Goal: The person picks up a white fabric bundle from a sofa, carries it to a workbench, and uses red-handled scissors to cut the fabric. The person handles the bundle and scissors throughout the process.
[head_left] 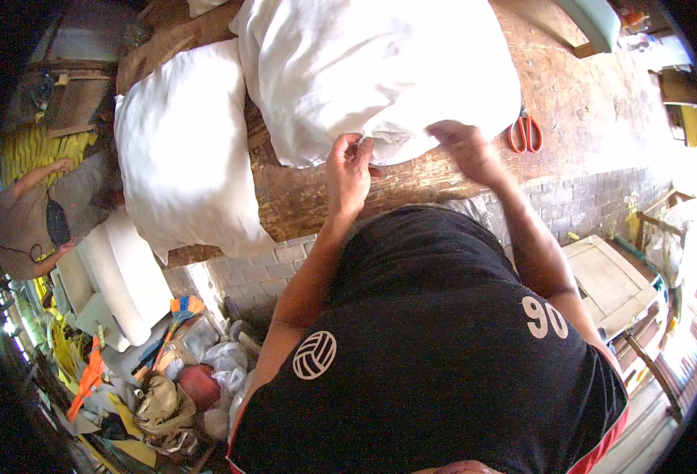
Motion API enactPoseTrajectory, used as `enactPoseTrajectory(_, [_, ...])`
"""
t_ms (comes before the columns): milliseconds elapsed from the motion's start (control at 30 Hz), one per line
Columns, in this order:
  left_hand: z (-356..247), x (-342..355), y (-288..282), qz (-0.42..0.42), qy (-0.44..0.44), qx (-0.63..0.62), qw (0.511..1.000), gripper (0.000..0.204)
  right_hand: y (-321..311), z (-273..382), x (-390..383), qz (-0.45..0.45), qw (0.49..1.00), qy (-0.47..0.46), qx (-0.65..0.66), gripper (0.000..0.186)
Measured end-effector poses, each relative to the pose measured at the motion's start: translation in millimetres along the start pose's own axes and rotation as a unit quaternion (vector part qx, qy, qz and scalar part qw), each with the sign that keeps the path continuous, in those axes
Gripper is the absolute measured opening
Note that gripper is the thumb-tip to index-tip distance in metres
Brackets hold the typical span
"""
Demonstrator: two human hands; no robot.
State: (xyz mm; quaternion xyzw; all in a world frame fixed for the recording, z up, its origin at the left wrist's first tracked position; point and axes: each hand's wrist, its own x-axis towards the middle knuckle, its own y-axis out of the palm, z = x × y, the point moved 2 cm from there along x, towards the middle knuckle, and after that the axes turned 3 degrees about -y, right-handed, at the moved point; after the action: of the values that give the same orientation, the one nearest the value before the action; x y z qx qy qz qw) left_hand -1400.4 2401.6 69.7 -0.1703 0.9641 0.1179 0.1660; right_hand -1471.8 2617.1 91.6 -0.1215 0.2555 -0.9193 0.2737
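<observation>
A large, plump white pillow (380, 71) lies on the wooden table in front of me. At its near edge, my left hand (352, 170) pinches the white cloth between thumb and fingers. Close to the same edge, a little to the right, is my right hand (471, 154), smeared by motion. Whether it holds anything cannot be made out. Orange-handled scissors (526, 134) rest to the right of the pillow, their blades partly hidden. Another white pillow (186, 150) lies at the left, its near corner reaching over the table edge.
The worn wooden table (578, 118) has a block wall (273, 268) below it. At the far left another person (56, 205) is bent over beside a white roll (119, 276). Bags and scraps (198, 387) pile up on the lower left floor. A pale wooden panel (609, 284) stands at right.
</observation>
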Motion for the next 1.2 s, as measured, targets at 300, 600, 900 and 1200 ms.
enactPoseTrajectory(300, [-22.4, -21.2, 3.4, -0.035, 0.094, 0.03, 0.994, 0.015, 52.4, 46.6, 78.8, -0.042, 0.993, -0.04, -0.103, 0.015])
enactPoseTrajectory(600, [3.9, 20.2, -0.9, -0.051, 0.064, 0.04, 0.996, 0.019, 84.9, -19.9, 98.2, 0.263, 0.886, 0.086, -0.373, 0.044])
enactPoseTrajectory(900, [10.4, 10.2, 7.8, 0.029, 0.018, 0.027, 0.999, 0.017, 63.4, -23.8, 107.6, 0.093, 0.957, -0.071, -0.264, 0.026])
enactPoseTrajectory(1200, [13.6, 13.6, -2.0, -0.037, 0.112, 0.07, 0.991, 0.017, 67.5, 18.1, 37.8, 0.185, 0.945, 0.003, -0.271, 0.03])
